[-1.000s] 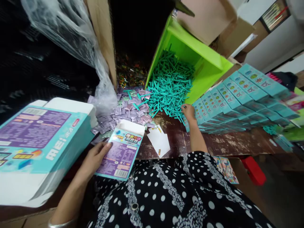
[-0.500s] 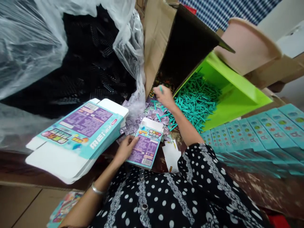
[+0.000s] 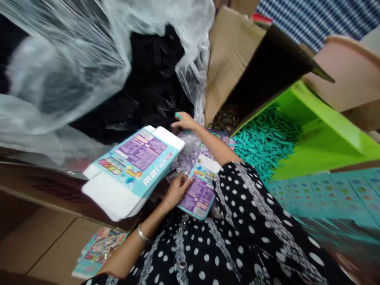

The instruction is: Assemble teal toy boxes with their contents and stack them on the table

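Observation:
My left hand (image 3: 177, 192) grips the edge of a small teal and purple carton (image 3: 198, 194), its white end flap raised at the far end. My right hand (image 3: 184, 121) is closed with a small teal plastic stick (image 3: 177, 116) jutting from its fingers. That hand hovers by the near right edge of a heap of black plastic pieces (image 3: 154, 93) lined with clear plastic. Whether it holds anything else is hidden. Small purple sachets (image 3: 190, 158) lie between the two hands. Left of the carton is a stack of flattened cartons (image 3: 133, 166).
A lime-green bin (image 3: 323, 130) holds many teal sticks (image 3: 264, 138). Beside it, an open cardboard box (image 3: 234, 51) contains tiny coloured bits (image 3: 224, 120). A row of teal boxes (image 3: 332, 190) stands at the right. Printed packs (image 3: 101, 249) lie low on the left.
My right hand has moved left from the cardboard box's opening to the black pieces, still with the teal stick. My left hand keeps hold of the carton. The view has shifted left.

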Motion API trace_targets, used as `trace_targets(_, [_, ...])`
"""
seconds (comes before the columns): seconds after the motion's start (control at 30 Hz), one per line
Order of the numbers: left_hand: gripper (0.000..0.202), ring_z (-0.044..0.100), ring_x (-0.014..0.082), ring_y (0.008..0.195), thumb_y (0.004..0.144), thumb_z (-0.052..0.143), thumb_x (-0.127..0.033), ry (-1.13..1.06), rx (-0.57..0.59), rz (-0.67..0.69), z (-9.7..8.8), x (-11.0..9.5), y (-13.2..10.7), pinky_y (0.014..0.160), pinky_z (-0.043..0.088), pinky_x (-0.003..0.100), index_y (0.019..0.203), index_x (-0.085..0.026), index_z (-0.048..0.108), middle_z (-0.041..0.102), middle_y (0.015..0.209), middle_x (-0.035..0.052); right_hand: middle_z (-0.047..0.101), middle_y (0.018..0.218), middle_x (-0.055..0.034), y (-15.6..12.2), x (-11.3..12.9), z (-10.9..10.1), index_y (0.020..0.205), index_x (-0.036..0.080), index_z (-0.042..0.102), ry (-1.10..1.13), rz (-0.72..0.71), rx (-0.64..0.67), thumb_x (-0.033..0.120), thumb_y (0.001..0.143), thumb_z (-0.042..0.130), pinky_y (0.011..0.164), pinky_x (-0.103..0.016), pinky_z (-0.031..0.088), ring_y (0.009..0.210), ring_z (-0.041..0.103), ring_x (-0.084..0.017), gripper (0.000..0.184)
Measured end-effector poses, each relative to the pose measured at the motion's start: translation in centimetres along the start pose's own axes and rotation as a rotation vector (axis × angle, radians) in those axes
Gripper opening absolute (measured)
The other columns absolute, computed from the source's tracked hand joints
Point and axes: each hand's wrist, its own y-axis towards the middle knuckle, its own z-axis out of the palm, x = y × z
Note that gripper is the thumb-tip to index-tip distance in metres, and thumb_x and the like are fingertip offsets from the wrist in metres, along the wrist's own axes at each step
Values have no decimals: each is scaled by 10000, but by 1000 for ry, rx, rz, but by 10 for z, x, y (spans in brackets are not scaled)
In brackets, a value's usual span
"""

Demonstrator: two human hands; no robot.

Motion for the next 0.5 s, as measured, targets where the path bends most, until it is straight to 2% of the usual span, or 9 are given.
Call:
trace_targets(0.03, [551, 587, 285, 829, 883, 702, -814, 8, -10, 2, 1, -1, -2, 759, 436, 417, 853, -284, 557, 633, 818, 40, 781, 1092, 34, -11, 3, -10, 1144, 132, 753, 19, -57, -90, 360, 1027, 825, 1049, -252, 598, 1088, 695, -138, 266])
trace_targets(0.1, [585, 571, 268, 813, 864, 716, -835, 29, -27, 14, 3, -4, -4, 755, 431, 410, 821, -276, 549, 626, 809, 36, 725, 881, 49, -35, 5, -33, 941, 176, 684, 69, -148, -279, 328, 1015, 741, 945, -253, 582, 926, 651, -137, 179])
trace_targets(0.17, [643, 557, 241, 809, 837, 727, -876, 56, -45, 27, 4, -6, -2, 738, 426, 374, 818, -257, 555, 602, 788, 12, 759, 873, -17, -57, -4, -57, 880, 222, 648, 131, -199, -458, 360, 961, 721, 901, -350, 591, 898, 687, -212, 176])
trace_targets(0.2, [669, 546, 227, 804, 822, 735, -894, 69, -54, 32, 4, -6, 0, 728, 418, 357, 819, -250, 552, 587, 778, 0, 809, 948, -57, -67, -13, -70, 917, 238, 687, 180, -204, -565, 417, 925, 734, 924, -392, 598, 941, 739, -258, 185])
trace_targets(0.23, [686, 539, 217, 803, 819, 734, -907, 78, -63, 39, 3, -5, 3, 727, 413, 347, 825, -246, 548, 578, 780, -8, 842, 1032, -106, -78, -22, -84, 975, 243, 735, 197, -221, -595, 470, 911, 726, 958, -450, 600, 993, 775, -313, 235])
trace_targets(0.3, [710, 529, 205, 804, 817, 734, -926, 88, -80, 49, 1, -4, 5, 735, 408, 340, 837, -244, 536, 563, 793, -17, 868, 1096, -158, -105, -44, -111, 1007, 269, 810, 189, -245, -588, 566, 902, 693, 1002, -555, 593, 1053, 800, -404, 336])
trace_targets(0.4, [718, 531, 203, 819, 820, 760, -919, 89, -90, 59, -1, 0, 5, 764, 412, 344, 837, -241, 526, 552, 807, -20, 884, 1122, -151, -156, -75, -145, 961, 331, 856, 91, -264, -458, 579, 836, 687, 1038, -606, 599, 1075, 816, -435, 326])
trace_targets(0.5, [707, 545, 208, 826, 830, 804, -887, 74, -68, 74, -2, 2, 7, 779, 430, 347, 831, -230, 544, 557, 797, -17, 891, 1072, -119, -205, -103, -158, 980, 343, 844, -86, -228, -300, 577, 792, 713, 973, -576, 616, 1045, 828, -439, 327])
